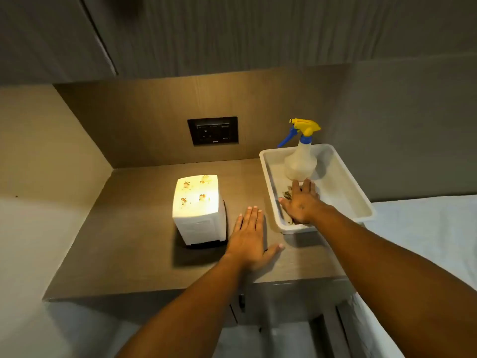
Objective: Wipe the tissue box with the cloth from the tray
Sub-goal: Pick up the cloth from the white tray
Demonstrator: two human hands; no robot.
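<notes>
A brown wood-grain counter [144,254] sits in a lit alcove with a black wall socket [213,130]. The white tissue box [197,208] stands on it, left of a white tray [346,187]. In the tray stand a spray bottle [300,156] and the cloth [287,195], mostly hidden beneath the right hand [300,202], fingers spread flat. The left hand [249,239] lies open on the counter between box and tray.

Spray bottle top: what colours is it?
Yellow with a blue trigger and collar, on the spray bottle; head view.
</notes>
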